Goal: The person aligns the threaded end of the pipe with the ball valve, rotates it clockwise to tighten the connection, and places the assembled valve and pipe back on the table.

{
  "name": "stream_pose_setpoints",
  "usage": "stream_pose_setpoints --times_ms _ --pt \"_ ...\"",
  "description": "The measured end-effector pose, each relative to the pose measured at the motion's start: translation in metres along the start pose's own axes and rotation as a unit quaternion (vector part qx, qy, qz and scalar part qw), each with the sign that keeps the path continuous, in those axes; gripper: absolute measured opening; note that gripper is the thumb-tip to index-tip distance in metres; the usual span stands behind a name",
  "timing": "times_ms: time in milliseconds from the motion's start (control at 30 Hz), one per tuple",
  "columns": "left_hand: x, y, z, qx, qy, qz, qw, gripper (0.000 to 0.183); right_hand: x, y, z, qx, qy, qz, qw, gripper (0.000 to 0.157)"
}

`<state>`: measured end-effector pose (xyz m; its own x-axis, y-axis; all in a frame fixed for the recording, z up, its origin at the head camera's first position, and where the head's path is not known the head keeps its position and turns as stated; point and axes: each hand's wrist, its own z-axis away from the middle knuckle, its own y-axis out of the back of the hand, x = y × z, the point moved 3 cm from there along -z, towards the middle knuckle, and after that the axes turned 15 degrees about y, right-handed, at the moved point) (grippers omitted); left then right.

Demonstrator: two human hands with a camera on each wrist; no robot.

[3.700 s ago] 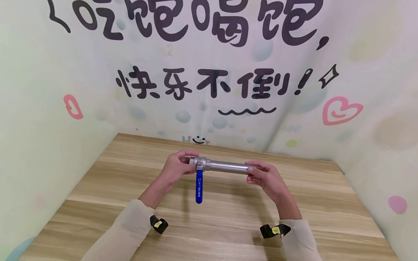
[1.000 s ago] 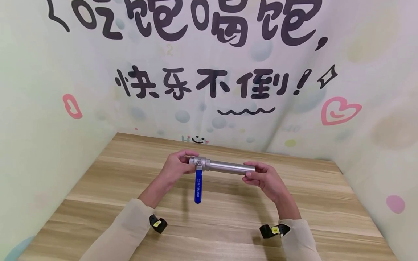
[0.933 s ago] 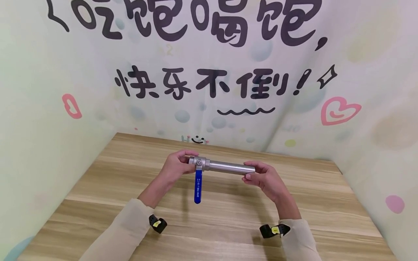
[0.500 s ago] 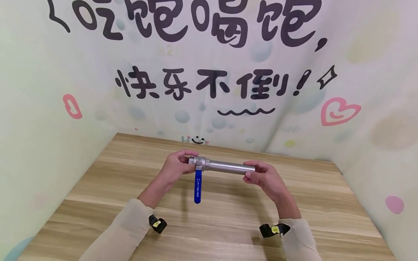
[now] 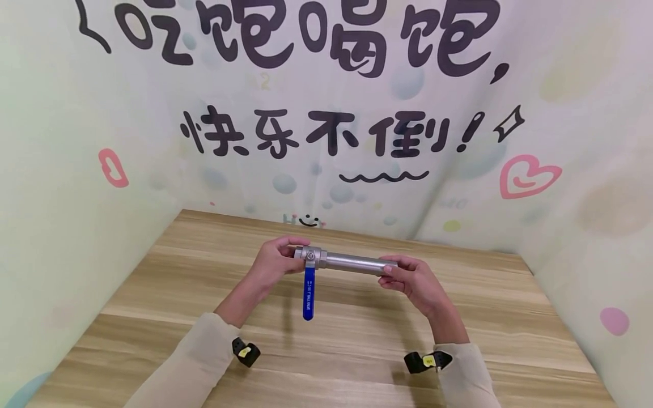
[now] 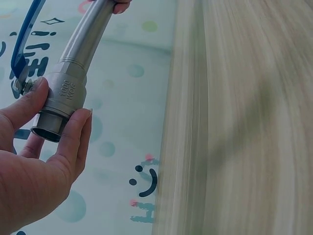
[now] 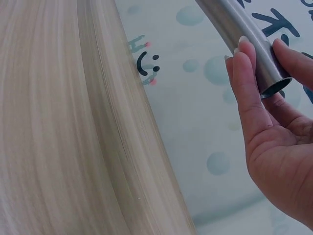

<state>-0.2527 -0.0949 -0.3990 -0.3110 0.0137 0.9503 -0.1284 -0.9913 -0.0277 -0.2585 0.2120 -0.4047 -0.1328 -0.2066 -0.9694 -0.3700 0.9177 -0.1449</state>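
Note:
A steel ball valve (image 5: 316,256) with a blue lever handle (image 5: 309,293) is joined to a straight metal pipe (image 5: 357,263), and both are held up over the table. My left hand (image 5: 272,262) grips the valve's left end between thumb and fingers. In the left wrist view the valve body (image 6: 66,90) carries raised lettering, and its open end faces my palm. At the other end, my right hand (image 5: 414,280) pinches the pipe. The right wrist view shows the pipe's hollow end (image 7: 275,87) between my thumb and fingers. The blue handle points toward me, untouched.
The wood-grain table (image 5: 326,357) spreads beneath both hands. Behind it hangs a pale printed backdrop (image 5: 255,181) with black lettering, with more pale walls at both sides. Black wrist cameras (image 5: 247,353) sit at the sleeve cuffs.
The right thumb and fingers have shifted on the pipe's end, the thumb now lying higher on it than half a second ago. The left hand keeps its grip on the valve.

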Motion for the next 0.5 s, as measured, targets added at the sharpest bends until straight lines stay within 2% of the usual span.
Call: stream_pose_setpoints --times_ms 500 --pt "-0.0002 -0.0001 0.0005 -0.002 -0.007 0.002 1.0000 0.042 0.0014 -0.0006 -0.0003 -0.004 -0.008 -0.006 1.000 0.024"
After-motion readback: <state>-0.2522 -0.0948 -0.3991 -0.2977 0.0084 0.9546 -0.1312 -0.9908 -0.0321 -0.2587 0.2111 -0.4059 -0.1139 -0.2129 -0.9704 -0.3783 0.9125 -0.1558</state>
